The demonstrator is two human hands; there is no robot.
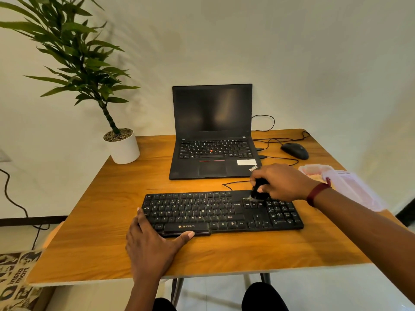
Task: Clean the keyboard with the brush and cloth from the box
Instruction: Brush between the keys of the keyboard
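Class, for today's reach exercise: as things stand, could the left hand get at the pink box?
Probably not easily. The left hand rests at the keyboard's left front corner, the box sits far right, and the right forearm lies between.

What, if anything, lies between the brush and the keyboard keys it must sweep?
Nothing visible does. The right hand holds the brush with its bristles on the upper right keys of the keyboard; the left hand rests at the front left corner, well aside.
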